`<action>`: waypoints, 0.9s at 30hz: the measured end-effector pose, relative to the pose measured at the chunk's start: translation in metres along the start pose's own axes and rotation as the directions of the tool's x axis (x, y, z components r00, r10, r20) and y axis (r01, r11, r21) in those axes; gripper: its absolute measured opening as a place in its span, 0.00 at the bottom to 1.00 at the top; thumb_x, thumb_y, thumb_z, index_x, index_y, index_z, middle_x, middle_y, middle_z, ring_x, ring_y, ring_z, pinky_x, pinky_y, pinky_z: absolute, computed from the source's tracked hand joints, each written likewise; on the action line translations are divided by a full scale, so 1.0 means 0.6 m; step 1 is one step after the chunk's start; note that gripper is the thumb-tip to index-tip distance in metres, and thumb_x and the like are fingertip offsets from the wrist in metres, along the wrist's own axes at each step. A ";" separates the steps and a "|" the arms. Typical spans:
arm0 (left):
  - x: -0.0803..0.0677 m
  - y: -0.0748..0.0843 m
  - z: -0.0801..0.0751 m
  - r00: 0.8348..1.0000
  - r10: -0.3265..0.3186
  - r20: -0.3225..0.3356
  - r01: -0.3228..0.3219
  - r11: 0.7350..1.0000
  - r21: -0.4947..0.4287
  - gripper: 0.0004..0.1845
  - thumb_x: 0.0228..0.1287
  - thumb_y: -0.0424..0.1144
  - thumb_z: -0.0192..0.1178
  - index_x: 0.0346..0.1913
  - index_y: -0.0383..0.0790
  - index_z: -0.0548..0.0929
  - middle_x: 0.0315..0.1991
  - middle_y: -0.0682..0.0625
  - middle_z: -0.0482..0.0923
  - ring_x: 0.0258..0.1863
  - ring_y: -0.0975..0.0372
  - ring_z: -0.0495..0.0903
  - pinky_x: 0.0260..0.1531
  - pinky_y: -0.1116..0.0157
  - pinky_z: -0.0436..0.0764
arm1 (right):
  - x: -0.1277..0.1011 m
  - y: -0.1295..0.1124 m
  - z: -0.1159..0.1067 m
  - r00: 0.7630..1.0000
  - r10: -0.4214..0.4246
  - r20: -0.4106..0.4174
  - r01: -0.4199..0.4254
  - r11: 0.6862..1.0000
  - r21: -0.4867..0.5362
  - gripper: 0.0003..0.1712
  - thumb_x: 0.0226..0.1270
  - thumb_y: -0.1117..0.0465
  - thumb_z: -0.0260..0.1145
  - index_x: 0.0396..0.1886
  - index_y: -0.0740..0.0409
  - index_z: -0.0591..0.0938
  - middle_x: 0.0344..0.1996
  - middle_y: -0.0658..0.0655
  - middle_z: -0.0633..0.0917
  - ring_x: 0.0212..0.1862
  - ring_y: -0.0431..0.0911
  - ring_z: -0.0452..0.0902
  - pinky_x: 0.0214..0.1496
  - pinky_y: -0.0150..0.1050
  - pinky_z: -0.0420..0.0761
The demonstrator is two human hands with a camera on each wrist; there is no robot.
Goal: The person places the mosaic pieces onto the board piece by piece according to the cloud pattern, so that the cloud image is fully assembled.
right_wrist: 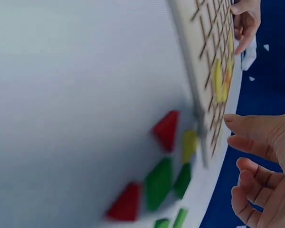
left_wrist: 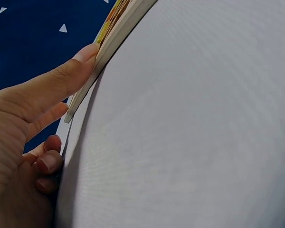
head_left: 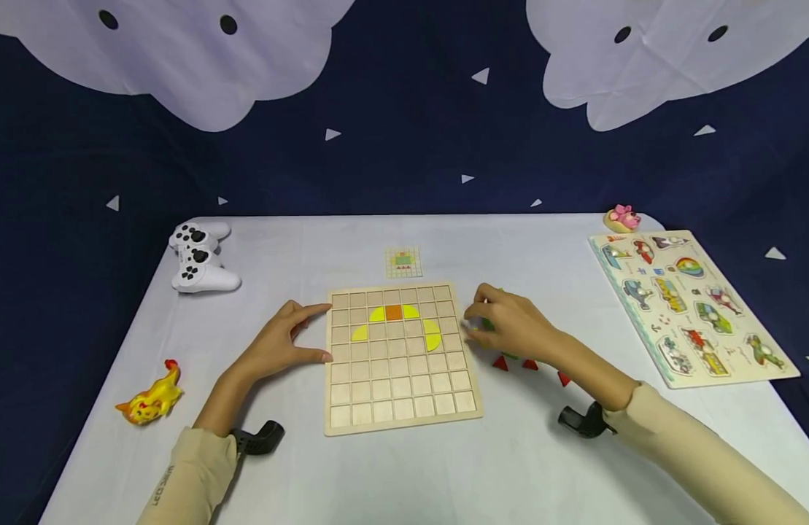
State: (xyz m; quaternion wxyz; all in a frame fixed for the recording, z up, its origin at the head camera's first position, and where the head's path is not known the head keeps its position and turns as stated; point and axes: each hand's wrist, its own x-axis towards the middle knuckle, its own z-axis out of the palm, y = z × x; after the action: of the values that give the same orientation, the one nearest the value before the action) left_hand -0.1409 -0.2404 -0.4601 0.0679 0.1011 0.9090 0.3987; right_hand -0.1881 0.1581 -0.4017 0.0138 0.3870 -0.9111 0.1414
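A wooden grid board (head_left: 394, 394) lies mid-table, holding an orange square (head_left: 394, 313) and several yellow rounded pieces (head_left: 433, 342) in its upper cells. My left hand (head_left: 279, 341) touches the board's left edge with thumb and index fingertips spread apart; its other fingers bend loosely in the left wrist view. Just beyond the right edge hovers my right hand (head_left: 512, 319), thumb and index apart, nothing seen between them. Below it in the right wrist view lie a yellow piece (right_wrist: 190, 145), green pieces (right_wrist: 159, 185) and red triangles (right_wrist: 167, 130), somewhat blurred. My hand partly hides these in the head view.
A small pattern card (head_left: 403, 262) lies behind the board. At left are a white game controller (head_left: 203, 259) and a yellow animal figure (head_left: 153, 397). To the right lie a picture puzzle board (head_left: 693, 310) and a pink figure (head_left: 622, 218) near the back edge.
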 end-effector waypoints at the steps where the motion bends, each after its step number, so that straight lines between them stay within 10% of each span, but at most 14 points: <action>1: 0.000 -0.001 0.000 1.000 0.002 0.000 -0.002 1.000 0.004 0.48 0.41 0.49 0.82 0.69 0.44 0.74 0.36 0.48 0.61 0.35 0.59 0.62 0.35 0.64 0.64 | -0.008 0.004 0.002 1.000 0.013 -0.005 -0.013 1.000 -0.003 0.16 0.53 0.56 0.79 0.39 0.58 0.89 0.38 0.53 0.79 0.30 0.39 0.72 0.31 0.35 0.75; 27: 0.000 0.000 -0.001 1.000 0.008 -0.004 -0.008 1.000 0.003 0.48 0.41 0.49 0.82 0.69 0.44 0.74 0.35 0.49 0.61 0.34 0.59 0.62 0.35 0.64 0.64 | -0.049 0.017 0.029 0.991 0.136 -0.013 -0.136 0.991 0.018 0.15 0.52 0.60 0.79 0.36 0.65 0.88 0.37 0.53 0.77 0.30 0.39 0.70 0.29 0.33 0.73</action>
State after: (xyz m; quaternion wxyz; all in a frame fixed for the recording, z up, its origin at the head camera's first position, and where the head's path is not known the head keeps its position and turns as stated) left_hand -0.1411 -0.2406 -0.4597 0.0645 0.1041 0.9093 0.3977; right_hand -0.1729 0.1807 -0.4249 0.0072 0.3231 -0.9340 0.1523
